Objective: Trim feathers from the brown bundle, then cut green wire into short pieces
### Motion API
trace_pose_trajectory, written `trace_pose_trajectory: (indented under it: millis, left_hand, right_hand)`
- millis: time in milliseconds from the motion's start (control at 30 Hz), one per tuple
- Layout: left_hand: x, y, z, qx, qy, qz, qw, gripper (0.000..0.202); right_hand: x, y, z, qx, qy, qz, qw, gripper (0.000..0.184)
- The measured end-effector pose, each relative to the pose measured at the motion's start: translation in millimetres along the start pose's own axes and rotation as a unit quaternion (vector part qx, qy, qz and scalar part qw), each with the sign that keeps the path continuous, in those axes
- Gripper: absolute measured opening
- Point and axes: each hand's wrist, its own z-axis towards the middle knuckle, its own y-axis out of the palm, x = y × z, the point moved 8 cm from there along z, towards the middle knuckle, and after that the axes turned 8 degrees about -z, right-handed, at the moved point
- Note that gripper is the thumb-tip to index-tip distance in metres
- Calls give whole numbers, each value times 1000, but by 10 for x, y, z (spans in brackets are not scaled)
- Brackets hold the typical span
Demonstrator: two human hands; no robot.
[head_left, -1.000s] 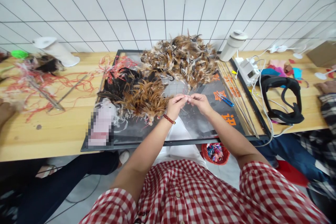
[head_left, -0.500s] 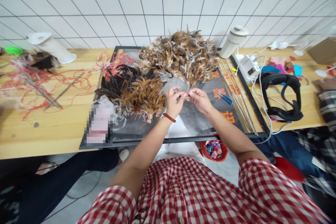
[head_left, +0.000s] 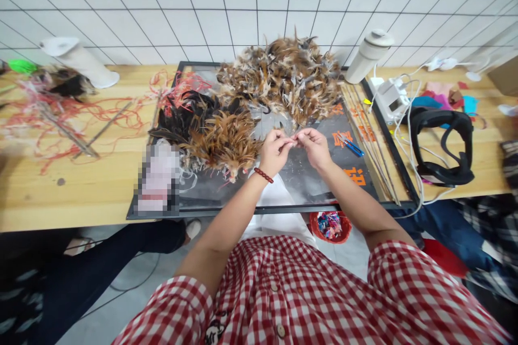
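Note:
My left hand [head_left: 277, 151], with a beaded bracelet [head_left: 263, 174] at the wrist, pinches thumb against finger. My right hand [head_left: 314, 146] is pinched too, its fingertips meeting the left ones over the dark framed board [head_left: 210, 194]. Whatever lies between the fingertips is too small to make out. Just left of my hands spreads a pile of black and brown feathers [head_left: 226, 137]. A larger heap of mottled brown feathers [head_left: 283, 75] lies beyond them, against the tiled wall. Blue-handled snips [head_left: 353, 147] rest on the board right of my right hand.
Thin sticks [head_left: 372, 145] lie along the board's right side. Further right are a power strip [head_left: 390, 98], cables and a black headset frame [head_left: 441, 145]. A white bottle [head_left: 369, 56] stands behind. Red string [head_left: 121, 113] tangles at left. A red basket [head_left: 348, 232] sits below. People sit on both sides.
The view has tilted and shifted slightly. My fingertips stay together, with the fingers of both hands curled a little more. The feather piles look unchanged.

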Motion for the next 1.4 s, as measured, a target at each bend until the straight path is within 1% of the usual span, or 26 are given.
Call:
trace_pose_trajectory:
  millis: [100,200,267,333,400,467,500,533,567,600,700,733,767,800,833,867,933,1067,1167,1233,1333,1400]
  left_hand:
    - [36,-39,-20,17,-20,73,997,14]
    - [45,-99,-32,36,-41,156,986,11]
    - [23,-106,-24,36,-42,158,986,13]
    - [-28,-86,-4,28,-42,113,992,13]
    - [-101,-53,15,22,-57,36,997,13]
    - [-173,-40,24,37,-91,-56,994,12]
    - [-204,-40,23,50,-114,-107,986,12]
    - [-232,-39,18,65,-141,-164,974,13]
    - [-257,-30,10,77,-172,-224,956,15]
    - [-276,-15,0,88,-205,-286,932,17]
    - [-290,38,-38,111,-306,-436,839,18]
    - [-281,47,-48,117,-332,-465,813,18]
    - [-267,56,-56,118,-353,-483,792,17]
    - [-254,65,-62,115,-371,-491,779,16]
    - [-241,76,-67,108,-385,-491,774,15]
    - [-231,85,-70,99,-395,-483,775,14]
    - [-221,94,-77,86,-404,-457,788,13]
    - [-224,80,-90,83,-401,-391,824,7]
    - [-249,92,-110,64,-404,-342,846,7]
    - [-260,128,-112,23,-393,-307,866,11]
    - [-247,183,-97,-47,-347,-253,902,21]
    - [-236,197,-99,-79,-324,-219,917,23]
  right_hand:
    - [-49,22,-15,-6,-20,-31,999,52]
    - [-9,80,-33,-39,4,-30,999,55]
    - [36,97,-36,-52,20,-10,998,58]
    - [80,102,-31,-59,32,10,998,59]
    - [111,100,-23,-60,39,18,997,59]
    - [112,99,-17,-60,34,15,998,59]
    - [96,98,-16,-59,24,10,998,59]
    - [68,96,-18,-57,8,2,998,57]
    - [29,94,-24,-56,-15,-9,998,55]
    - [-15,92,-35,-54,-42,-23,997,52]
    - [-133,86,-84,-47,-121,-81,988,43]
    - [-153,85,-99,-45,-139,-101,984,40]
    - [-162,80,-110,-42,-150,-118,981,39]
    - [-162,74,-116,-37,-156,-133,978,38]
    - [-158,65,-119,-32,-158,-144,976,37]
    - [-154,59,-119,-29,-159,-156,975,37]
    - [-176,53,-122,-20,-171,-190,967,38]
    - [-357,63,-168,5,-255,-251,934,37]
    - [-413,68,-176,7,-278,-251,927,33]
    - [-395,73,-163,-3,-278,-250,927,33]
    - [-326,90,-136,-35,-269,-247,930,33]
    - [-276,92,-116,-51,-258,-244,934,33]
